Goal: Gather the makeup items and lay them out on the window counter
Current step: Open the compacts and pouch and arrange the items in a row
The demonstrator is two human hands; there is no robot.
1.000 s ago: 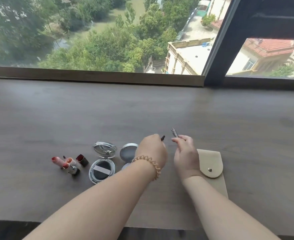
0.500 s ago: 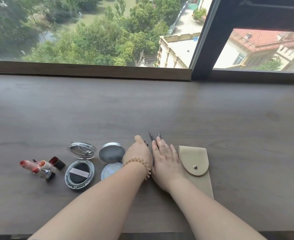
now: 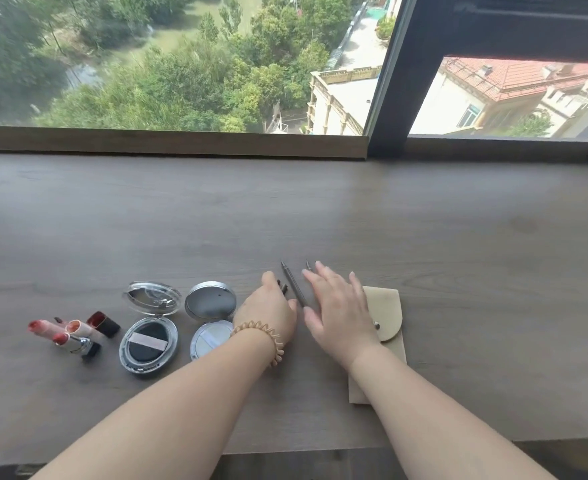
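Left hand (image 3: 268, 311): lying back-up, fingers tucking under, out of sight
Right hand (image 3: 339, 306): lying palm-down, fingers spreading straight

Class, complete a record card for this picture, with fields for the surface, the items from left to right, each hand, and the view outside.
Surface: wooden window counter
Items, left to right: uncapped lipsticks, open cushion compact, open silver compact, two makeup pencils, beige pouch
Left hand: beside the pencils, fingers hidden; coil bracelet on wrist
Right hand: open, fingers spread, partly over the pouch
Outside: trees and rooftops
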